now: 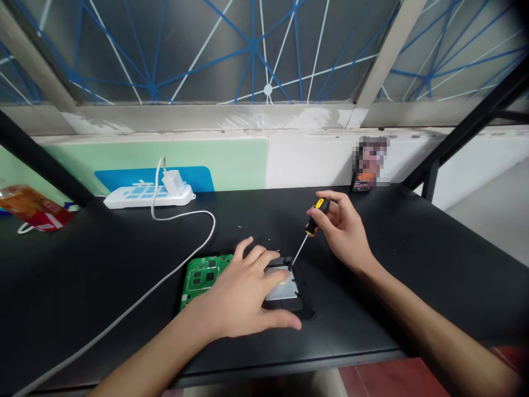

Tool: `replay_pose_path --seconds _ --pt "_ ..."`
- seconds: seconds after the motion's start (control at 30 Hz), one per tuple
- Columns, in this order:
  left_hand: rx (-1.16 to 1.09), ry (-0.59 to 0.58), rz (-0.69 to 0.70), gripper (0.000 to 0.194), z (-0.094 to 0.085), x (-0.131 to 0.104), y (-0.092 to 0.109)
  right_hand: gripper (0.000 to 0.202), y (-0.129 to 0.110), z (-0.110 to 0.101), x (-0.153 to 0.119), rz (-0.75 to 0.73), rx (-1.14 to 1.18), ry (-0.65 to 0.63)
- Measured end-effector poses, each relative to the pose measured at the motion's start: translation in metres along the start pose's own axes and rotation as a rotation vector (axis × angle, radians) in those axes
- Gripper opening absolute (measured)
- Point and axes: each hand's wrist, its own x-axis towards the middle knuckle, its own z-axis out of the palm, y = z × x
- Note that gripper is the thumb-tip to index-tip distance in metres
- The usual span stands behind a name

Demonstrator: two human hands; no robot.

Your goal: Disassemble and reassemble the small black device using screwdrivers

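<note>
A black device casing (pixel 308 312) lies on the black table, with a green circuit board (pixel 200 278) in its left part and a silver metal plate (pixel 285 295) in its right part. My left hand (pixel 243 292) rests over the middle of the device, fingers spread, one fingertip on the plate; it hides part of the board. My right hand (pixel 343 229) grips a black and yellow screwdriver (pixel 317 214) by its handle. The screwdriver slants down to the left, its tip at the upper right corner of the plate.
Behind the device, a white power strip (pixel 149 197) holds a plug whose white cable (pixel 165 275) runs across the table's left side. An orange-red package (pixel 37 207) sits far left. A pixelated upright item (pixel 363 176) leans against the back wall. Small bits lie behind the device.
</note>
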Motion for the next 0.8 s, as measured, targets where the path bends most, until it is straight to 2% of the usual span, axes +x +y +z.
replay_pose_path --seconds 0.8 --pt "0.004 -0.011 0.009 0.075 0.0004 -0.0005 0.0010 0.035 -0.0032 0.0009 -0.0017 0.004 0.006 0.019"
